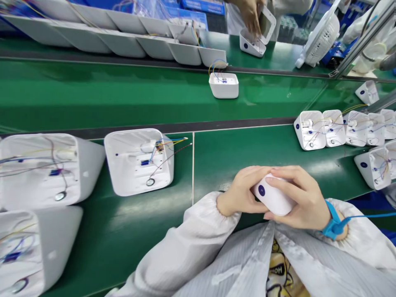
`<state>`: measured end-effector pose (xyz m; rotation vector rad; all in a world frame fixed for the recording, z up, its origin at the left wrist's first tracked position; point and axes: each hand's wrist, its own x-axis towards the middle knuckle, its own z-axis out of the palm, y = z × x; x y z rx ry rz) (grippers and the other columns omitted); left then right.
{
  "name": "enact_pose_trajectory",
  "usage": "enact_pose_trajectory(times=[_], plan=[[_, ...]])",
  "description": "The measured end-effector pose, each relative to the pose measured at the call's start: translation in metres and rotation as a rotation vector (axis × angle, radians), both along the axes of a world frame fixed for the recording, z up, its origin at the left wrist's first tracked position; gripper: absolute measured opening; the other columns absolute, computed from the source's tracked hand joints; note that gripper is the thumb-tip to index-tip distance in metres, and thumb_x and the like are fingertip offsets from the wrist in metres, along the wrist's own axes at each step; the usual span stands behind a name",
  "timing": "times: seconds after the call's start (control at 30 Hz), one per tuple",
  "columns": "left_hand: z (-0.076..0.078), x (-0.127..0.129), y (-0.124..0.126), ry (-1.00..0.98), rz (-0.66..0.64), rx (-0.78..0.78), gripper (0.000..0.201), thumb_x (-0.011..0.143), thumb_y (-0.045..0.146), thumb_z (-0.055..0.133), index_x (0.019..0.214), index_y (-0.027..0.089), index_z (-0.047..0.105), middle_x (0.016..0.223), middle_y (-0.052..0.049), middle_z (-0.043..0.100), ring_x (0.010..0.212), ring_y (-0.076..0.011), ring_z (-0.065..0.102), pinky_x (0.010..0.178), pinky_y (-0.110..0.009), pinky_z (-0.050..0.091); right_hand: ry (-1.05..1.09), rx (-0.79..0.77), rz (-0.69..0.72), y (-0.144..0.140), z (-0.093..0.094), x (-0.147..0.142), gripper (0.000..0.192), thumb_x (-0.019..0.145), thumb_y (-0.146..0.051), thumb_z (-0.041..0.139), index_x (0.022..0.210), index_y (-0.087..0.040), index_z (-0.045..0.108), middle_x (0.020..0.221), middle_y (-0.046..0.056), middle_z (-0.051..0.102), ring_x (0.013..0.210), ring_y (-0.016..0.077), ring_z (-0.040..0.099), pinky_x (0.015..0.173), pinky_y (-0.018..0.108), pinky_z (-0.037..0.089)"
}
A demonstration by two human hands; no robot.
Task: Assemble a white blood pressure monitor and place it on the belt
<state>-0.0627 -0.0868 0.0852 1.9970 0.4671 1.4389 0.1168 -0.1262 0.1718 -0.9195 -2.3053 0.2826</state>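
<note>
Both my hands grip one white plastic housing (280, 199) with a dark blue round spot on its side, just above the bench's near edge. My left hand (244, 190) wraps its far left side. My right hand (298, 198), with a blue wrist strap (334, 222), has its fingers over the top and right side. The inside of this housing is turned away from me. To the left lies an open white housing (130, 169) with a coin-shaped part, a blue connector and loose coloured wires inside.
More open housings (93, 173) stand at far left, and several wired ones (311, 140) line up at right. A single housing (227, 88) sits on the green belt (123, 95). Across it are stacked housings (123, 44), a co-worker's hand (249, 16) at another housing, and a white fan (323, 39).
</note>
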Motion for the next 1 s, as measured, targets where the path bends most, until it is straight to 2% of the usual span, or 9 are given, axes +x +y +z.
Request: enact_pose_trajectory(times=[0.07, 0.17, 0.3, 0.4, 0.53, 0.67, 0.77, 0.87, 1.0], plan=[[-0.003, -0.001, 0.001, -0.010, 0.022, 0.009, 0.078, 0.068, 0.049, 0.081, 0.134, 0.020, 0.051, 0.117, -0.015, 0.071, 0.100, -0.0275, 0.071, 0.084, -0.039, 0.058, -0.086, -0.019, 0.021, 0.001, 0.004, 0.003, 0.071, 0.083, -0.052, 0.072, 0.141, -0.016, 0.050, 0.126, 0.017, 0.061, 0.118, 0.0323, 0.059, 0.100, 0.051, 0.051], [-0.007, -0.004, 0.002, -0.035, 0.090, -0.017, 0.082, 0.069, 0.054, 0.080, 0.137, 0.020, 0.050, 0.119, -0.016, 0.069, 0.103, -0.0293, 0.069, 0.087, -0.041, 0.056, -0.198, -0.024, 0.003, 0.006, 0.008, 0.014, 0.083, 0.085, -0.064, 0.062, 0.147, -0.013, 0.042, 0.141, 0.023, 0.050, 0.132, 0.0400, 0.047, 0.107, 0.063, 0.041], [-0.012, -0.003, 0.004, -0.044, 0.107, -0.027, 0.082, 0.070, 0.053, 0.080, 0.139, 0.020, 0.049, 0.122, -0.016, 0.067, 0.106, -0.0303, 0.066, 0.091, -0.044, 0.054, -0.141, 0.038, 0.025, 0.015, 0.005, 0.031, 0.071, 0.090, -0.058, 0.060, 0.146, -0.018, 0.044, 0.137, 0.020, 0.054, 0.127, 0.0359, 0.052, 0.102, 0.056, 0.049], [-0.013, -0.001, 0.006, -0.026, 0.084, -0.029, 0.078, 0.073, 0.051, 0.078, 0.138, 0.019, 0.048, 0.123, -0.017, 0.065, 0.111, -0.0312, 0.063, 0.096, -0.048, 0.051, -0.148, 0.077, 0.091, 0.020, -0.003, 0.035, 0.077, 0.088, -0.063, 0.058, 0.148, -0.017, 0.042, 0.136, 0.021, 0.054, 0.127, 0.0366, 0.052, 0.102, 0.056, 0.049], [-0.002, -0.007, 0.007, 0.037, 0.028, -0.092, 0.080, 0.074, 0.044, 0.078, 0.142, 0.020, 0.043, 0.131, -0.018, 0.060, 0.120, -0.0321, 0.059, 0.101, -0.050, 0.049, -0.134, 0.106, 0.054, 0.020, -0.015, 0.029, 0.076, 0.090, -0.057, 0.060, 0.148, -0.012, 0.040, 0.141, 0.025, 0.049, 0.136, 0.0388, 0.044, 0.107, 0.060, 0.043], [0.019, -0.025, 0.005, 0.254, -0.051, -0.058, 0.093, 0.069, 0.035, 0.078, 0.150, 0.021, 0.033, 0.141, -0.018, 0.055, 0.126, -0.0342, 0.056, 0.111, -0.056, 0.041, -0.043, 0.122, 0.005, 0.015, -0.024, 0.017, 0.069, 0.087, -0.059, 0.063, 0.141, -0.017, 0.051, 0.134, 0.019, 0.057, 0.128, 0.0345, 0.053, 0.106, 0.055, 0.045], [0.030, -0.035, 0.004, 0.314, -0.070, -0.085, 0.092, 0.066, 0.031, 0.079, 0.147, 0.023, 0.038, 0.137, -0.015, 0.059, 0.121, -0.0324, 0.061, 0.105, -0.051, 0.049, 0.022, 0.127, -0.034, 0.010, -0.028, 0.009, 0.063, 0.084, -0.060, 0.066, 0.133, -0.020, 0.059, 0.129, 0.016, 0.060, 0.120, 0.0317, 0.058, 0.102, 0.051, 0.048], [0.032, -0.036, 0.004, 0.262, -0.047, -0.106, 0.088, 0.063, 0.029, 0.080, 0.143, 0.023, 0.045, 0.132, -0.014, 0.063, 0.115, -0.0304, 0.065, 0.097, -0.045, 0.055, 0.063, 0.135, -0.067, 0.008, -0.028, 0.002, 0.061, 0.083, -0.059, 0.068, 0.131, -0.022, 0.060, 0.127, 0.015, 0.062, 0.118, 0.0313, 0.059, 0.097, 0.049, 0.051], [0.026, -0.031, 0.005, 0.229, -0.047, -0.107, 0.084, 0.064, 0.030, 0.081, 0.140, 0.022, 0.048, 0.130, -0.014, 0.064, 0.114, -0.0302, 0.065, 0.097, -0.044, 0.055, 0.063, 0.126, -0.063, 0.011, -0.025, 0.002, 0.064, 0.082, -0.056, 0.071, 0.134, -0.021, 0.058, 0.127, 0.015, 0.061, 0.119, 0.0315, 0.058, 0.099, 0.049, 0.050]])
